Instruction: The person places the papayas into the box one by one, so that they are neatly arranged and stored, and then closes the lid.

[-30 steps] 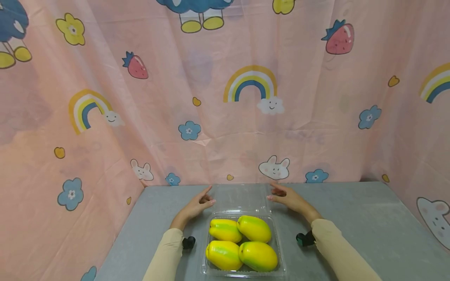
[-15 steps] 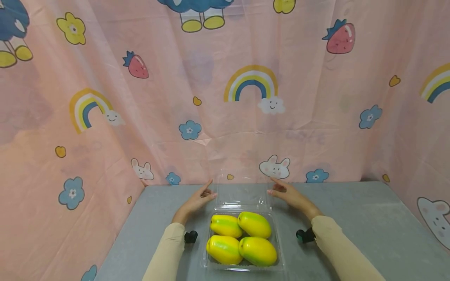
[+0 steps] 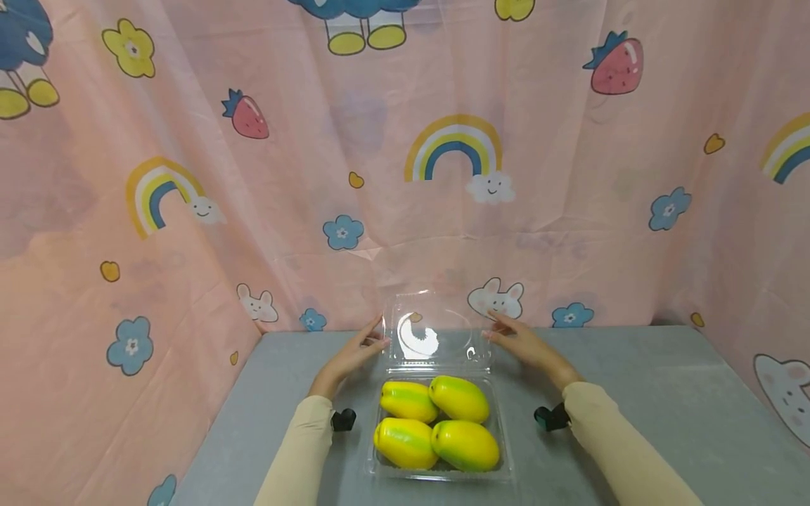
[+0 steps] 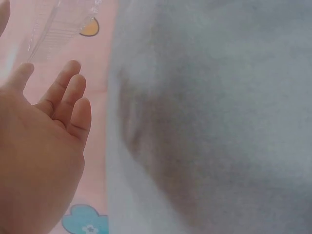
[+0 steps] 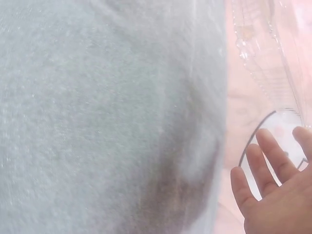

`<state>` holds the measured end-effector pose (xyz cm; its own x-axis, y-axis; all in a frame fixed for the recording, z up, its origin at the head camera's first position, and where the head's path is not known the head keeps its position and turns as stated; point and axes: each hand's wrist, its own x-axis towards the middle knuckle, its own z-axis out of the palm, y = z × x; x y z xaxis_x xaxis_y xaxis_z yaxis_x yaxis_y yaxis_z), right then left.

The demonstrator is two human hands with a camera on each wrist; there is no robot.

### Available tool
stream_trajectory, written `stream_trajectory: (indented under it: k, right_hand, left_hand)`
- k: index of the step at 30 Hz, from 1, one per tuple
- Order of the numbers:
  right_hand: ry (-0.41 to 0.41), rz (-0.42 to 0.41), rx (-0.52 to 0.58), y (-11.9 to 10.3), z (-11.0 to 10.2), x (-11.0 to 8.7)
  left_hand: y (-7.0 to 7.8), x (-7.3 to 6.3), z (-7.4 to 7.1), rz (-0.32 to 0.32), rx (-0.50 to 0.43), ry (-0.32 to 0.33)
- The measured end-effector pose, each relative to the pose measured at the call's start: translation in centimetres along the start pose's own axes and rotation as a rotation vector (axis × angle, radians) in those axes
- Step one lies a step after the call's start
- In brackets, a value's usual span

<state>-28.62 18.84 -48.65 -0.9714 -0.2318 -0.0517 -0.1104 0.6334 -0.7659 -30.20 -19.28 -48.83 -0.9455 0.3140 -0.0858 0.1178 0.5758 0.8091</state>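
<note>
A clear plastic clamshell box [image 3: 504, 457] stands on the table with several yellow-green fruits [image 3: 405, 443] in its base, perhaps mangoes or papayas. Its hinged lid [image 3: 443, 320] is tilted up at the far side. My left hand [image 3: 348, 355] is at the lid's left edge, with an index fingertip touching it and the other fingers [image 4: 73, 95] loosely extended. At the right edge, my right hand [image 3: 525, 348] touches the lid with its index fingertip, fingers [image 5: 273, 153] spread and nearly straight. Whether either thumb presses the lid is unclear.
The grey table [image 3: 633, 407] ends at a pink patterned curtain [image 3: 544, 211], close behind the lid. More curtain hangs at the left and right sides. Black wrist devices [image 3: 344, 420] are strapped at both sleeve cuffs.
The lid has swung up from lying back near the table to a steeper tilt. Both hands have risen slightly with it. The fruits stay in the base.
</note>
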Motion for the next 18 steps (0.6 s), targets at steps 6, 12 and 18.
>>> stream_trajectory:
  k: [6,12,18]
  right_hand:
    - [-0.005,-0.028,0.025,-0.5,-0.6,-0.2]
    - [0.010,-0.040,0.021,-1.0,-1.0,-0.2]
    - [0.027,-0.071,0.007,-1.6,-1.7,-0.7]
  left_hand:
    - [0.5,0.2,-0.5,0.031,0.007,-0.007]
    - [1.3,0.4,-1.0,0.074,-0.012,-0.003]
    - [1.8,0.1,-1.6,0.089,0.004,-0.009]
